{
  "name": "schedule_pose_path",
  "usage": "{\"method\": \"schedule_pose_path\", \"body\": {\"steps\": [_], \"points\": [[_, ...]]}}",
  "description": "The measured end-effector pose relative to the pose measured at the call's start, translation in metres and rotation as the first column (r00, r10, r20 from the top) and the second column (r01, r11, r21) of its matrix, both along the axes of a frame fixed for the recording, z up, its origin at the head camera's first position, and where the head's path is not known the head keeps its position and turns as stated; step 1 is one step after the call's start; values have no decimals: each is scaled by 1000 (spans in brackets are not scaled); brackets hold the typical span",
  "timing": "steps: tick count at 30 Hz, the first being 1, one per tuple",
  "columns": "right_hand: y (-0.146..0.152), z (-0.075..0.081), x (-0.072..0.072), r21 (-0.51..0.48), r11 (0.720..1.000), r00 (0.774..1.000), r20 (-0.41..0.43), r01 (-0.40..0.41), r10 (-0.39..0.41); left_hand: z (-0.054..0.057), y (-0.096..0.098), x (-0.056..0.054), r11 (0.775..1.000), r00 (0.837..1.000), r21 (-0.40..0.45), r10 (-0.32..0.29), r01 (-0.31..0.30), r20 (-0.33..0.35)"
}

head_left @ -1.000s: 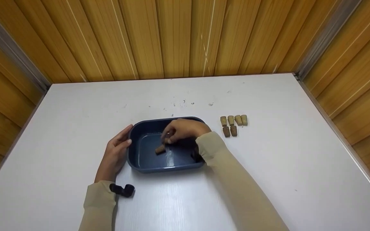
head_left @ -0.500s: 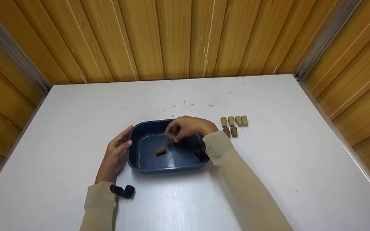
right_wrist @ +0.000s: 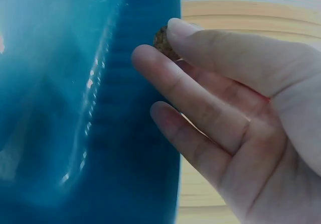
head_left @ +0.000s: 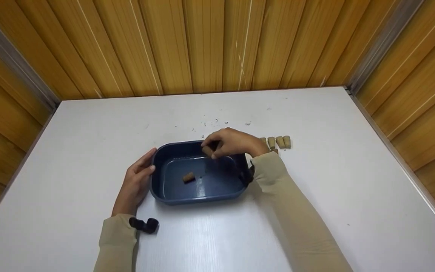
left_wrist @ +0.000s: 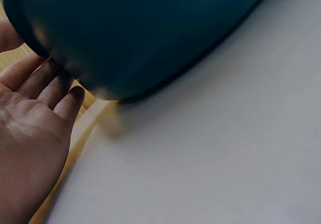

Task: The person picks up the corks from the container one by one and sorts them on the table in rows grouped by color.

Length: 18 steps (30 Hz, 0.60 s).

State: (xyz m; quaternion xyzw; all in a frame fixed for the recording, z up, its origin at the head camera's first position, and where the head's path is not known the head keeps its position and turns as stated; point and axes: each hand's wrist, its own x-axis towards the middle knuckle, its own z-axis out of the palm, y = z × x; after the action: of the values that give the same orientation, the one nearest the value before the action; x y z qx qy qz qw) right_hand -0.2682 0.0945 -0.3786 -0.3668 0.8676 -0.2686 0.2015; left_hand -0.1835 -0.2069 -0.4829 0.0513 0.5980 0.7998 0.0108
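My right hand (head_left: pixel 234 143) pinches a brown tapered cork (head_left: pixel 207 151) between thumb and fingers, over the far side of a blue rectangular tub (head_left: pixel 202 199). In the right wrist view, the held cork (right_wrist: pixel 161 43) shows at the thumb tip, its other end hidden by the fingers. Another brown cork (head_left: pixel 188 177) lies on its side on the tub floor. My left hand (head_left: pixel 137 177) rests against the tub's left end, thumb at the rim. The left wrist view shows its fingers extended along the outer wall of the tub (left_wrist: pixel 125 38).
Right of the tub, several pale corks (head_left: pixel 280 142) lie in a row on the white table (head_left: pixel 353 181). A dark cork (head_left: pixel 275 150) sits just nearer, mostly covered by my right wrist. Wood-look panels (head_left: pixel 202 45) rise behind the table and on both sides.
My right hand has lifted the brown cork from near the tub floor and moved it up, away from me and to the right. The left hand and tub have stayed put.
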Motion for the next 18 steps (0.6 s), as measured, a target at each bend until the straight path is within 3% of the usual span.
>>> {"method": "schedule_pose_path", "body": {"steps": [6, 12, 18], "points": [[15, 4, 2, -91, 995, 997, 72, 46, -40, -1, 0, 0, 1000, 1000, 11, -1, 1, -5], [33, 4, 6, -184, 977, 991, 93, 109, -93, -3, -1, -2, 1000, 1000, 2, -7, 7, -7], [56, -4, 9, -323, 938, 992, 9, 123, -127, -3, -2, -2, 1000, 1000, 11, -21, 22, -13]]}}
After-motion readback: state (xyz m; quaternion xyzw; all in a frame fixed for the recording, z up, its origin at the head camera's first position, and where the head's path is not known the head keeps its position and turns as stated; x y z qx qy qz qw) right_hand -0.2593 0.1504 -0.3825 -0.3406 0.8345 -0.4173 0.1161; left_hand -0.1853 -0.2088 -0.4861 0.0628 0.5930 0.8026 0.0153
